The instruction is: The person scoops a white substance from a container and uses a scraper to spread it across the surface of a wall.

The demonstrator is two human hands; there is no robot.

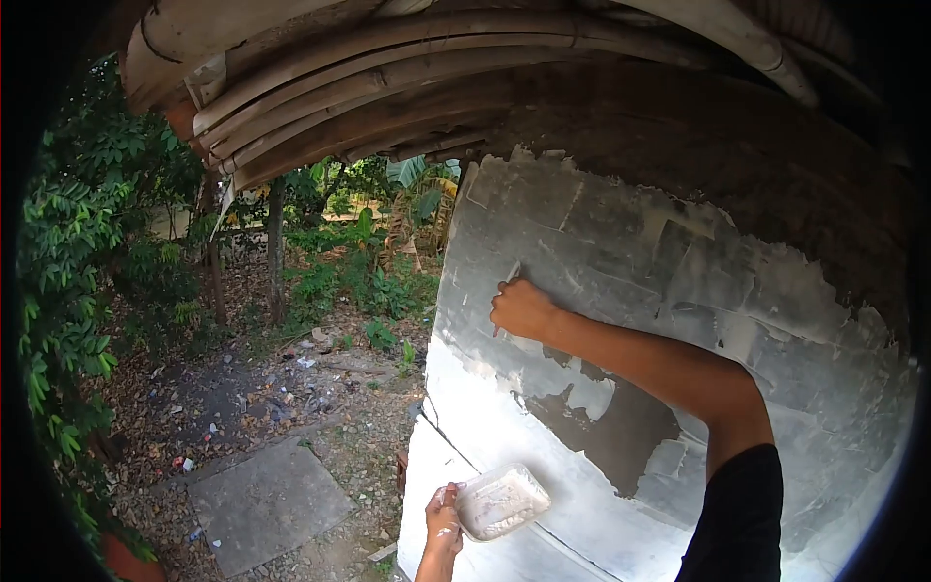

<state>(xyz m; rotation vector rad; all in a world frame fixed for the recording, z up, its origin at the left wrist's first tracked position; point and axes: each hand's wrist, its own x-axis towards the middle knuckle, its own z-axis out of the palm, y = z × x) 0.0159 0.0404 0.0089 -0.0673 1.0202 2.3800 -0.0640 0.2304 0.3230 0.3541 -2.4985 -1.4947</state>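
Note:
My right hand (524, 309) is closed around a thin tool (513, 273), whose narrow blade tip shows above the fingers against the grey wall (611, 233). A reddish end of it sticks out below the fist. Lower down, my left hand (444, 519) grips the left edge of a shallow rectangular tray (501, 501), smeared inside with whitish paste. White specks mark that hand. Patchy grey and white coating covers the wall around my right hand, with a bare darker patch (630, 436) below my forearm.
Bamboo poles (388, 73) run overhead under the roof. To the left are leafy bushes (82, 291), a tree trunk (276, 252), littered ground (262, 388) and a flat concrete slab (272, 504). The wall's left edge borders this outdoor ground.

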